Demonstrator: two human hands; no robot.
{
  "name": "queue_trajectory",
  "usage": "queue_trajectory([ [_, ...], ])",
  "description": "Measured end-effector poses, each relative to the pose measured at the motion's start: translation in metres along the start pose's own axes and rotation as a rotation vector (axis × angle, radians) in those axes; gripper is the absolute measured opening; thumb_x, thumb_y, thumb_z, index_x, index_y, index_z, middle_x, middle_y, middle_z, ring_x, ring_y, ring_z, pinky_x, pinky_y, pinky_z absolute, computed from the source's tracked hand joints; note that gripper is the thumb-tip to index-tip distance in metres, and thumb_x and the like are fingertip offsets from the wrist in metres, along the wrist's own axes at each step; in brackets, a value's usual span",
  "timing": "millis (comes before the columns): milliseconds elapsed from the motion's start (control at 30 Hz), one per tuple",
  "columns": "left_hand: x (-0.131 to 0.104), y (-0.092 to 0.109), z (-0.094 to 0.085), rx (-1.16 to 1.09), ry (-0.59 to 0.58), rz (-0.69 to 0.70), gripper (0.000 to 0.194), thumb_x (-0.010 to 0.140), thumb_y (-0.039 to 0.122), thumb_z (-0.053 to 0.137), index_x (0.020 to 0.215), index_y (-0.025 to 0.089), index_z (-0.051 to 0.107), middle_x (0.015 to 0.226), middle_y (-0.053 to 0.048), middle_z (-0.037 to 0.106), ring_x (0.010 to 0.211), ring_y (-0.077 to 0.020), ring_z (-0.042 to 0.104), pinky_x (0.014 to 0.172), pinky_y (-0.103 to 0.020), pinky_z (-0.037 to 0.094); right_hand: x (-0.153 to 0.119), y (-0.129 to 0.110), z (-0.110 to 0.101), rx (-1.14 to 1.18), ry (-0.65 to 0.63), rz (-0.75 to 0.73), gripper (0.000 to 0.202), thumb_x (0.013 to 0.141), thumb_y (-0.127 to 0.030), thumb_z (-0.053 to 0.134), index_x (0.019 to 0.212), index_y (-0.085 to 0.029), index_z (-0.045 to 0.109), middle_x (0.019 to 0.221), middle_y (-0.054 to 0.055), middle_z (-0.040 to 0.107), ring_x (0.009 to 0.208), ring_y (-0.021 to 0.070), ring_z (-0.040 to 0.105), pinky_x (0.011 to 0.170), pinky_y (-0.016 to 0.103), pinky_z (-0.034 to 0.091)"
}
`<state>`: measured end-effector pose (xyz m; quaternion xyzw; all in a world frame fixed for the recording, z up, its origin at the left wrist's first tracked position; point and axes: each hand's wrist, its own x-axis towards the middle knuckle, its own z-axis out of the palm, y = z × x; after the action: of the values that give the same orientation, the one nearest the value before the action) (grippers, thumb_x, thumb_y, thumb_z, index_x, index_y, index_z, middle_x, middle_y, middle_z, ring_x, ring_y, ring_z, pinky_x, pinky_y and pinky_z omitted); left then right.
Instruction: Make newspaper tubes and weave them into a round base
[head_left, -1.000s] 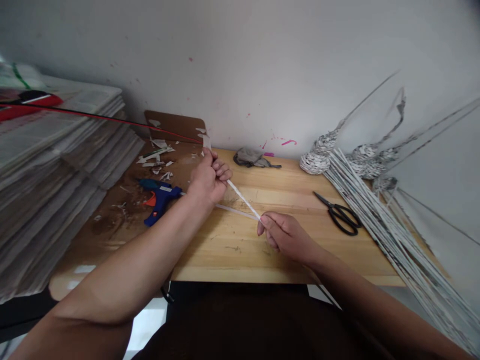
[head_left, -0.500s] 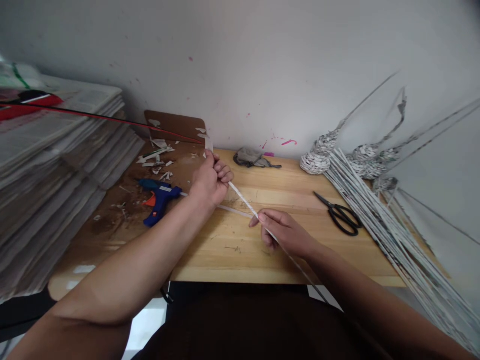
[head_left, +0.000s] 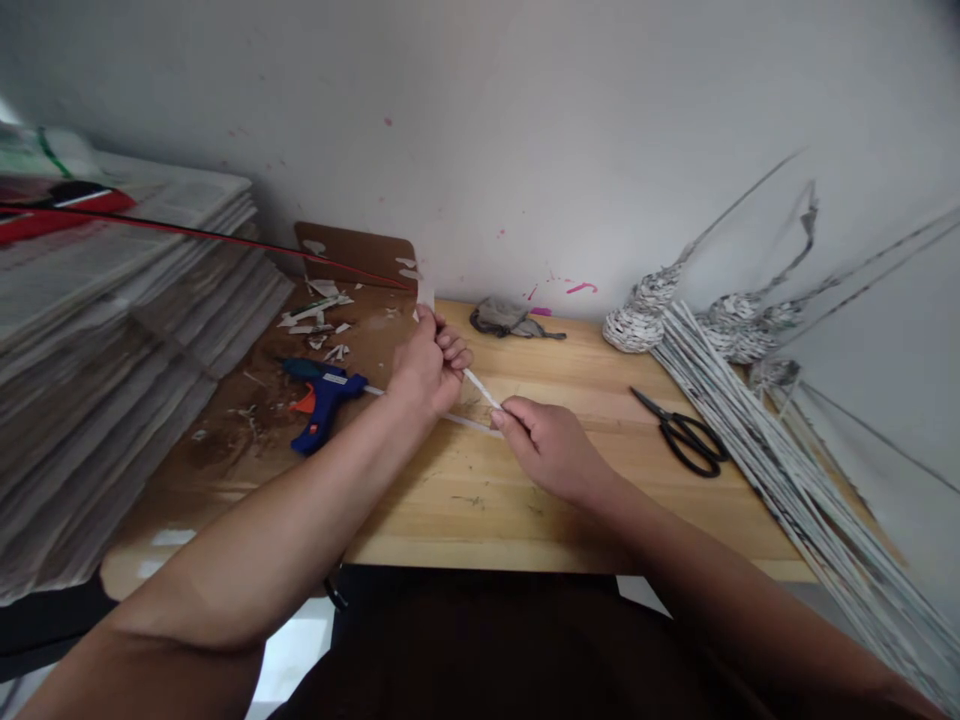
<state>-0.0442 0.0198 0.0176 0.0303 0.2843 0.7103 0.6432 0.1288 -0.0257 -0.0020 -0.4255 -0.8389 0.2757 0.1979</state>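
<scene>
A narrow white rolled paper strip point(head_left: 481, 386) runs between my two hands above the wooden table. My left hand point(head_left: 431, 365) is closed around it, and the strip's flat, wider end sticks up past the thumb. On the lower part, my right hand point(head_left: 544, 440) pinches the roll between thumb and fingers. The rest of the strip beyond my right hand is hidden. Left of my left wrist lies a blue glue gun point(head_left: 322, 400) with an orange trigger. Its pale glue stick point(head_left: 472, 425) seems to extend behind my wrist.
Stacked newspapers point(head_left: 150, 330) rise at the left. Black scissors point(head_left: 686, 435) and a bundle of paper rods point(head_left: 735, 430) lie right. Woven paper pieces point(head_left: 637, 315) stand by the wall. A grey cloth point(head_left: 502, 318) and paper scraps point(head_left: 322, 315) lie at the back.
My right hand has slid up the strip toward my left hand, and its fingers have turned over. Less of the strip shows between the hands. The left hand keeps its hold.
</scene>
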Motion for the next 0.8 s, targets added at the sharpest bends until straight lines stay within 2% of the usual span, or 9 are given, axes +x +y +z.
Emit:
queue_trajectory([
  [100, 0.000, -0.001, 0.000, 0.005, -0.011, 0.004, 0.045, 0.100, 0.046, 0.040, 0.066, 0.017, 0.045, 0.045, 0.009, 0.028, 0.035, -0.0042, 0.026, 0.035, -0.016, 0.020, 0.004, -0.001, 0.001, 0.058, -0.029, 0.037, 0.030, 0.100, -0.035, 0.043, 0.084, -0.019, 0.063, 0.060, -0.003, 0.051, 0.056, 0.0108, 0.045, 0.058, 0.025, 0.030],
  [233, 0.001, -0.002, -0.001, 0.030, 0.007, 0.016, 0.045, 0.097, 0.050, 0.045, 0.066, 0.018, 0.044, 0.046, 0.009, 0.030, 0.035, -0.0046, 0.027, 0.035, -0.017, 0.021, 0.007, -0.002, 0.002, -0.072, -0.003, 0.001, 0.030, 0.099, -0.034, 0.044, 0.077, -0.019, 0.057, 0.064, -0.001, 0.053, 0.060, 0.0120, 0.048, 0.060, 0.027, 0.029],
  [467, 0.004, -0.008, -0.005, 0.049, -0.005, 0.021, 0.043, 0.101, 0.044, 0.038, 0.068, 0.018, 0.045, 0.046, 0.008, 0.033, 0.036, -0.0052, 0.029, 0.037, -0.018, 0.024, 0.016, -0.004, 0.006, -0.180, 0.020, -0.022, 0.027, 0.100, -0.033, 0.041, 0.080, -0.019, 0.053, 0.065, 0.000, 0.056, 0.059, 0.0125, 0.047, 0.059, 0.027, 0.027],
  [633, 0.002, -0.010, -0.005, 0.066, 0.017, 0.013, 0.042, 0.101, 0.043, 0.038, 0.068, 0.018, 0.044, 0.046, 0.008, 0.034, 0.036, -0.0055, 0.029, 0.039, -0.018, 0.028, 0.024, -0.006, 0.009, -0.305, 0.030, -0.055, 0.029, 0.101, -0.031, 0.035, 0.085, -0.018, 0.056, 0.070, 0.004, 0.062, 0.061, 0.0150, 0.051, 0.059, 0.029, 0.026],
  [800, 0.003, -0.012, -0.006, 0.079, -0.005, 0.016, 0.039, 0.097, 0.045, 0.046, 0.069, 0.018, 0.047, 0.048, 0.008, 0.036, 0.037, -0.0053, 0.031, 0.042, -0.018, 0.034, 0.030, -0.007, 0.011, -0.361, 0.063, -0.035, 0.030, 0.100, -0.035, 0.036, 0.091, -0.018, 0.058, 0.069, 0.005, 0.063, 0.058, 0.0161, 0.051, 0.057, 0.030, 0.025],
])
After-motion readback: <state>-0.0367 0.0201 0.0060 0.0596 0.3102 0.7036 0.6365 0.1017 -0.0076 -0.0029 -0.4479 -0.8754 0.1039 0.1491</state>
